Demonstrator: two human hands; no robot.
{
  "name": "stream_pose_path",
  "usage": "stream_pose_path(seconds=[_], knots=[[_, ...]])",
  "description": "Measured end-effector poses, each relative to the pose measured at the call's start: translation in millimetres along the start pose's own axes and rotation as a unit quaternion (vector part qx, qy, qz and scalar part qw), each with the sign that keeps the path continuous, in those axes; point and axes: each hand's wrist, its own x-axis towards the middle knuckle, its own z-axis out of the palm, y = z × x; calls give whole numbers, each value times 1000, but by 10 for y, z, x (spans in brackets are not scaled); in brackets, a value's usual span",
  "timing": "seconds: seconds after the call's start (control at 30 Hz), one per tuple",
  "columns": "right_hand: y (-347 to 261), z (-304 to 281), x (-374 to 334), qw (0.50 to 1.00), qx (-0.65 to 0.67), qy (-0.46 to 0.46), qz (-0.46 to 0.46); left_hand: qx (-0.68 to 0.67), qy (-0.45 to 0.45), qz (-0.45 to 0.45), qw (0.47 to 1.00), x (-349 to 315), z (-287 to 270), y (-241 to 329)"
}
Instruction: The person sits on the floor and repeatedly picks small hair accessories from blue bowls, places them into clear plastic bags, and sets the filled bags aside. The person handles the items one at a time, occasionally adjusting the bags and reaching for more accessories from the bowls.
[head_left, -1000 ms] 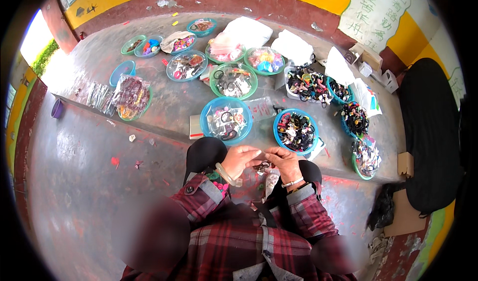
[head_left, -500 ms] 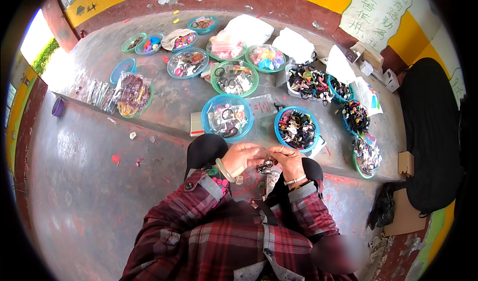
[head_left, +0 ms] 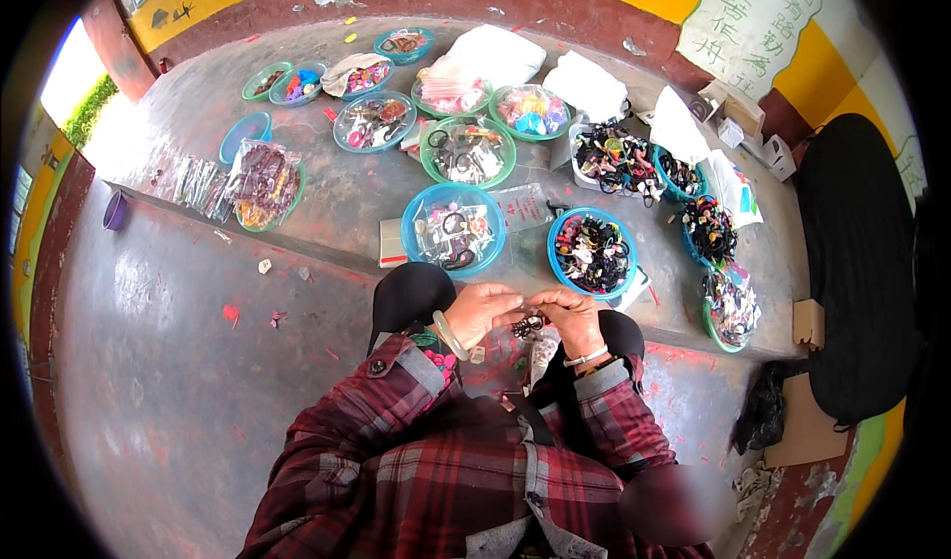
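Observation:
My left hand (head_left: pixel 480 311) and my right hand (head_left: pixel 570 316) meet in front of my knees, fingers pinched together on a small dark hair tie (head_left: pixel 528 326) held between them. A pale bangle circles my left wrist and a thin band my right. Both sleeves are red plaid. Just beyond my hands stand a blue bowl (head_left: pixel 420 202) of packaged hair accessories and a blue bowl (head_left: pixel 561 231) full of dark hair ties.
Several more green and blue bowls of coloured hair bands, clips and bagged beads (head_left: pixel 264 184) spread over the raised concrete ledge (head_left: pixel 337 197). White bags (head_left: pixel 505 54) and small cartons (head_left: pixel 738 123) lie at the back. A black bundle (head_left: pixel 857 262) stands at the right.
My hands stay together at the same spot, fingers working the small dark piece. The view has tilted slightly downward, showing more of my plaid sleeves.

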Motion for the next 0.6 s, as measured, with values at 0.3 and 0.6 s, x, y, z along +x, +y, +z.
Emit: stream_pose_path(seconds=[0.3, 0.6], knots=[[-41, -60, 55, 994, 103, 34, 11, 54, 75, 43, 995, 34, -15, -37], [105, 3, 59, 992, 96, 4, 81, 312, 65, 120, 940, -28, 113, -77]])
